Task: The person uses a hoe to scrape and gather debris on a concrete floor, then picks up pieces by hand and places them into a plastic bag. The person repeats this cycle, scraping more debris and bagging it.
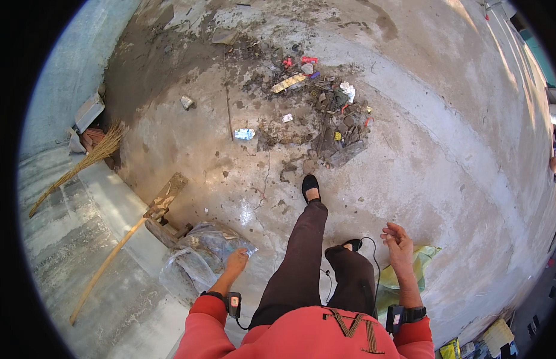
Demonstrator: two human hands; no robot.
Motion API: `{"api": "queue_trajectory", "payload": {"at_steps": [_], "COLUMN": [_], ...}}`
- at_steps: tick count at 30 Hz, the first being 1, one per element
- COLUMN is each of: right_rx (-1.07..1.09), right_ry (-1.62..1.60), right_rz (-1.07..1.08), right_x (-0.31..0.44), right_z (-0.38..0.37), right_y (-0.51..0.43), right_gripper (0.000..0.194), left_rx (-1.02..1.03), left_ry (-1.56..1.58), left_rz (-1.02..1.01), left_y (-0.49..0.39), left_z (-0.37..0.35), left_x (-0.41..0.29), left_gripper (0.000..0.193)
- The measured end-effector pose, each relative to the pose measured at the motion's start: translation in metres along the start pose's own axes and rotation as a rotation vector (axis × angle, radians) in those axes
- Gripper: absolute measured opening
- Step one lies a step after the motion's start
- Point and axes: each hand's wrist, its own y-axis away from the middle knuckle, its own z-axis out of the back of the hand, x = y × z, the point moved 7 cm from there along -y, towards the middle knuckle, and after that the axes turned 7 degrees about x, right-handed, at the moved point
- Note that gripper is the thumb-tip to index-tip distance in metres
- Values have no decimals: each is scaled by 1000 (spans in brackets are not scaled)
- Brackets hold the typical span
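Observation:
My left hand (236,261) is at the lower left, its fingers curled in. It overlaps the edge of a clear plastic bag (217,238) on the ground; whether it touches or grips the bag cannot be told. To the right, my right hand (399,247) hangs with bent fingers partly apart and nothing seen in it. Behind that hand lies a yellow-green plastic sack (423,262). Ahead of my front foot spreads a heap of dirty litter (325,103), with a yellow strip (288,84), a white crumpled piece (348,91) and a blue-white carton (244,133) at its near left.
A wooden-handled scraper (109,264) leans across the low concrete ledge (125,215) at left. Farther along rest a straw broom (91,157) and a pale box (89,111) by the wall. A dirty cup (187,102) lies on the concrete floor (417,188). Packages (482,343) sit at lower right.

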Motion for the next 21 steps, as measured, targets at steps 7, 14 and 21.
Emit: {"api": "queue_trajectory", "payload": {"at_steps": [7, 14, 21], "right_rx": [259, 506, 711], "right_ry": [153, 382, 642], "right_rz": [0, -78, -35], "right_x": [76, 100, 162], "right_z": [-101, -123, -77], "right_y": [-65, -130, -230], "right_gripper": [32, 30, 31], "left_rx": [-32, -43, -162], "left_ry": [538, 944, 1329], "left_rz": [-16, -43, -62], "left_y": [-8, -14, -21], "left_z": [4, -40, -91], "left_x": [-112, -218, -343], "left_gripper": [32, 37, 35]}}
